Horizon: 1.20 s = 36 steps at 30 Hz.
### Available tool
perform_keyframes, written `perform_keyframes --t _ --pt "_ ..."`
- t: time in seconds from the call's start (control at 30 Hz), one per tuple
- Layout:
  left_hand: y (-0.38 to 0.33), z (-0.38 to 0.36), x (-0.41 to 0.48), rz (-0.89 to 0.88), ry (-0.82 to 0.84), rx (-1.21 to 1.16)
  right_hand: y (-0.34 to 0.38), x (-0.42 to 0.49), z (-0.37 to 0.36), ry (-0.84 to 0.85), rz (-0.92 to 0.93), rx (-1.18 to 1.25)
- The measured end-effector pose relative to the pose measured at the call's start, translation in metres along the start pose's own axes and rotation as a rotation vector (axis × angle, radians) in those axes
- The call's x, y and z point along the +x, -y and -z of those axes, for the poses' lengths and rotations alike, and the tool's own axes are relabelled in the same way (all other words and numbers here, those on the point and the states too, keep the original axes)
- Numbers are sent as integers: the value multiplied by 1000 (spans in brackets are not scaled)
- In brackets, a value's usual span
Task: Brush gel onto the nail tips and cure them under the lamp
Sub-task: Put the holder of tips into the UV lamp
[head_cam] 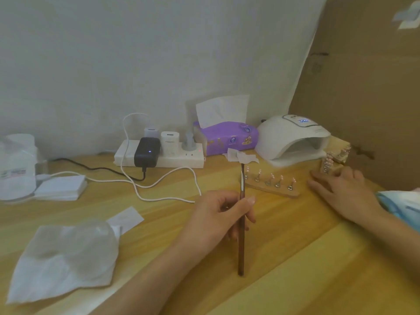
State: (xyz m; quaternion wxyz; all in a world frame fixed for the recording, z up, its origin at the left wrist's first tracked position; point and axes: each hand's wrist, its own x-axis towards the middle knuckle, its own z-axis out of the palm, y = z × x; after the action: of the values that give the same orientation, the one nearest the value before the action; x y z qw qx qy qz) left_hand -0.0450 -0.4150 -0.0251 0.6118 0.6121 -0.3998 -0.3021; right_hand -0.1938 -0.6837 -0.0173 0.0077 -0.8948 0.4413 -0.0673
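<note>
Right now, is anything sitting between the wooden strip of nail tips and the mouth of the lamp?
Nothing visible. Bare table lies between the wooden strip and the mouth of the lamp. The tissue scrap lies off to the left, and a second nail holder stands by the mouth's right edge.

You're at a home nail-craft desk: wooden table (295, 258) against a plain wall (113, 53), curing lamp (293, 135) right of centre, power strip (179, 159) and tissue pack (227, 137) mid-frame, cardboard (368, 87) upper right.

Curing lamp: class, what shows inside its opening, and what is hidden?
Inside the lamp, only a pale bare floor and wall show. Its dome covers the upper and back interior. The nail tips stand outside on a wooden strip.
</note>
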Motion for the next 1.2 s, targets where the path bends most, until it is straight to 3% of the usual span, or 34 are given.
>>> perform_keyframes --t 0.43,0.73,0.83,0.93,1.0,1.2 --pt "0 3 -1 -4 29 27 16 18 -3 -5 -66 -221" --pt "-2 4 -2 -5 35 28 9 41 -6 7 -74 -130" --pt "-3 4 -2 2 33 17 1 39 -6 -8 3 -152" --pt "-2 2 0 16 9 26 -12 31 -3 -119 238 -194" --pt "-1 -1 3 43 -21 62 -20 31 -2 -97 316 -164" --pt "2 -6 5 66 -66 171 -47 68 -7 -3 96 -111"
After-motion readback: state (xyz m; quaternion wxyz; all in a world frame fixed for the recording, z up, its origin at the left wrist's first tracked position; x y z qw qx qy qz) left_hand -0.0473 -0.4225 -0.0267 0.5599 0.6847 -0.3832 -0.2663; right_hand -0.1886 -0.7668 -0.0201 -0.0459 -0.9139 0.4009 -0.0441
